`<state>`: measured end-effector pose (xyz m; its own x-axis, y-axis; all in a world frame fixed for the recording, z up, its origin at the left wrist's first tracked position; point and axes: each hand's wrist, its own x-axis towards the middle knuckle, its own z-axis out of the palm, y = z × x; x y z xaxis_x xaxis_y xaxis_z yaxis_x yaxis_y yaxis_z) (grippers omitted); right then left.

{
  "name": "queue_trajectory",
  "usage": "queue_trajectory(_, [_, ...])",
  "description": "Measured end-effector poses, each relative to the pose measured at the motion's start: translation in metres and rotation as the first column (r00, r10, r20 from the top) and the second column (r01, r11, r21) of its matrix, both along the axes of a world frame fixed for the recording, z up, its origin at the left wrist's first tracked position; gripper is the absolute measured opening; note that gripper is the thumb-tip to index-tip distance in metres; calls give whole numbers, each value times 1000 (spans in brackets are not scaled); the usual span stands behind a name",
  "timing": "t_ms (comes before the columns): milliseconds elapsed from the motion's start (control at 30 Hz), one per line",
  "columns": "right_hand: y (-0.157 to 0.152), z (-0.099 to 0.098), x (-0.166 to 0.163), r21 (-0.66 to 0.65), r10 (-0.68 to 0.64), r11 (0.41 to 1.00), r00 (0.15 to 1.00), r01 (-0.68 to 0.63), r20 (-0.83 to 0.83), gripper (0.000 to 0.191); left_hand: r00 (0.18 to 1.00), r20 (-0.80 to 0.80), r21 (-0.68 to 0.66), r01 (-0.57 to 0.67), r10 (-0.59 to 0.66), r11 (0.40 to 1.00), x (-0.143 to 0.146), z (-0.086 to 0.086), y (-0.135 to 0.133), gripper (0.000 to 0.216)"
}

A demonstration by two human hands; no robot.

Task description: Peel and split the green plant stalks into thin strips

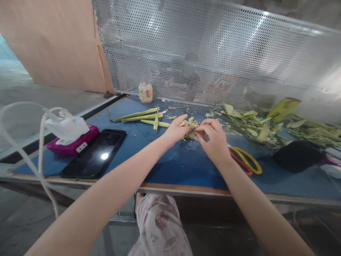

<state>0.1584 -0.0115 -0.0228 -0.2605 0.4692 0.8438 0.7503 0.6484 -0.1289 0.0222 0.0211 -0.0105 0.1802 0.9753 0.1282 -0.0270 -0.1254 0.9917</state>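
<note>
Both my hands meet over the middle of the blue table [165, 167]. My left hand [176, 131] and my right hand [213, 137] pinch a small bundle of pale green leaf strips [190, 124] between their fingertips, just above the tabletop. Several long green leaf strips [141, 116] lie to the left of my hands. Yellow and red handled scissors [246, 160] rest on the table just right of my right wrist.
A black phone [96, 154] lies flat at the left, beside a white and magenta device [70, 137] with a hose. A heap of green leaves [255, 126] fills the right back. A small jar [145, 92] stands against the perforated metal screen [213, 53]. A black object [298, 156] sits far right.
</note>
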Motion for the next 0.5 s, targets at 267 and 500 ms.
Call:
queue_trajectory(267, [0,3,-1,52,2,999,999,0,-54,8,1000,4,0,-20,20,1000,-1,-3,3,67])
queue_trajectory(500, [3,-2,-1,95,-53,994,998,55,-23,11,999,-23,47,-37,39,998,0,-1,2,66])
